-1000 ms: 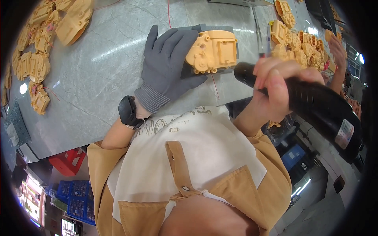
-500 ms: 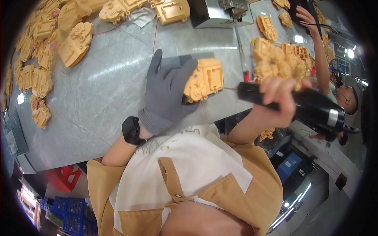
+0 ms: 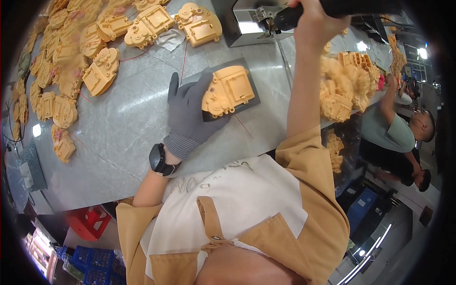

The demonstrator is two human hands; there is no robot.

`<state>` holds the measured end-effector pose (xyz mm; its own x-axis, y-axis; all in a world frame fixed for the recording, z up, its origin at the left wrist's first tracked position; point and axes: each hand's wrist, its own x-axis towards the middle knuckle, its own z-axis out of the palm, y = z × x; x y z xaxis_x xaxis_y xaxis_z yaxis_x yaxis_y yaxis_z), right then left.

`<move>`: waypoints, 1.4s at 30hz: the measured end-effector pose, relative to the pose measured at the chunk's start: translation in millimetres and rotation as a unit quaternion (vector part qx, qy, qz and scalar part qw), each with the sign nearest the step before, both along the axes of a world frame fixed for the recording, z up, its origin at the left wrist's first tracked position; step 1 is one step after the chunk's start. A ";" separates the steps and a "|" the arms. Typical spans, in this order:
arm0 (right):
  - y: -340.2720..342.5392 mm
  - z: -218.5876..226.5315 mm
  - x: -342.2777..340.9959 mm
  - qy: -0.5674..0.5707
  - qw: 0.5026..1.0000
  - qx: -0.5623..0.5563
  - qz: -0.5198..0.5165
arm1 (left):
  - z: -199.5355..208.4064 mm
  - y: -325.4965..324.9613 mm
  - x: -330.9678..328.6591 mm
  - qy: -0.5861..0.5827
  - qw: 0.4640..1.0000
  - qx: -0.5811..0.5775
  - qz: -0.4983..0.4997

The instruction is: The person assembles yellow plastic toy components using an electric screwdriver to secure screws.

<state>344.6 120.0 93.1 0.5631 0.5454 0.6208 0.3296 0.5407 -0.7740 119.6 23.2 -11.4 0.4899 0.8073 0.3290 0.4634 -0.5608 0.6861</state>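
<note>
A yellow plastic housing (image 3: 230, 90) with a red wire (image 3: 243, 126) at its lower edge lies on a dark flat pad (image 3: 254, 99). Its left side is gripped by my left hand (image 3: 192, 107), in a grey glove, the thumb side hidden beneath the part. Up at the top right, my bare right hand (image 3: 316, 26) is wrapped round a black electric screwdriver (image 3: 288, 20). The tool's tip end meets the front of a metal box-shaped screw feeder (image 3: 249, 27); the bit itself is too small to make out.
Many yellow housings (image 3: 101, 71) are heaped at the left and along the back. Another pile (image 3: 337, 95) stands to the right, beyond my forearm. A red crate (image 3: 88, 222) sits below the table's left edge. Another person (image 3: 394, 126) works at the far right.
My right hand has carried the screwdriver from beside the housing up and away to the screw feeder. My left hand still holds the housing; the whole view has shifted slightly.
</note>
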 end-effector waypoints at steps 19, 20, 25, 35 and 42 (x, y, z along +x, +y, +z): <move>-134.6 8.4 -76.8 0.020 0.955 -0.038 0.294 | -7.4 16.8 -2.6 -0.059 0.997 0.001 -0.044; -135.6 7.3 -79.8 0.023 0.953 -0.041 0.298 | -8.1 16.0 -2.8 -0.057 0.998 -0.003 -0.040; -137.2 4.7 -90.8 0.074 0.962 -0.053 0.256 | -13.8 14.6 -3.9 -0.065 0.997 0.005 -0.041; -129.9 -6.5 -88.8 -0.051 0.959 -0.097 0.260 | -14.4 15.8 -4.0 -0.077 0.996 0.019 -0.046; -121.0 -14.7 -89.9 -0.017 0.939 -0.088 0.333 | -19.0 14.3 -10.6 -0.090 0.995 0.010 -0.038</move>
